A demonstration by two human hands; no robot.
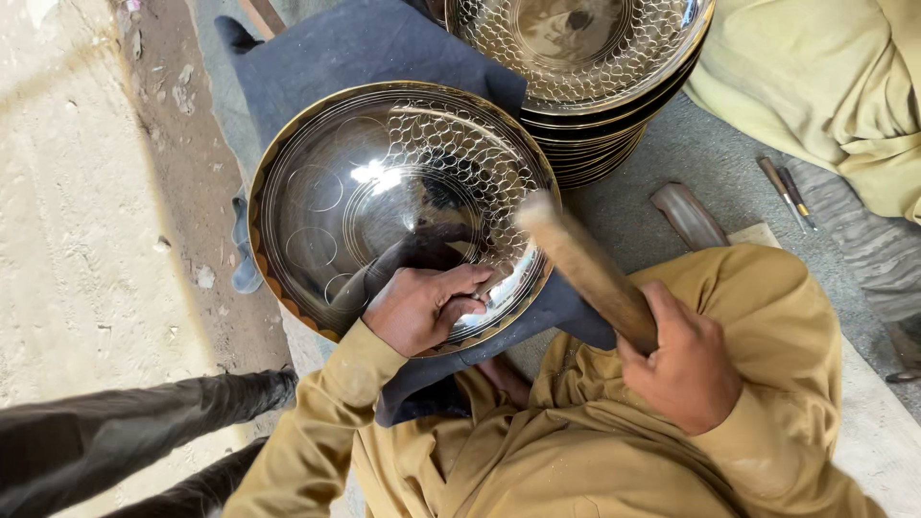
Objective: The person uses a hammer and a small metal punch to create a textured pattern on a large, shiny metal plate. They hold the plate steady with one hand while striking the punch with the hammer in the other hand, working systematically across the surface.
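Brass-rimmed and shiny, the plate (384, 192) lies on a dark cloth (336, 53) over the lap. About half its face is chased with scale marks; 3 scribed circles remain plain. A small punch is pinched in the left hand (422, 307); a wooden mallet (585, 269) is gripped by the right hand (683, 360). A stack of plates (585, 58) stands beyond.
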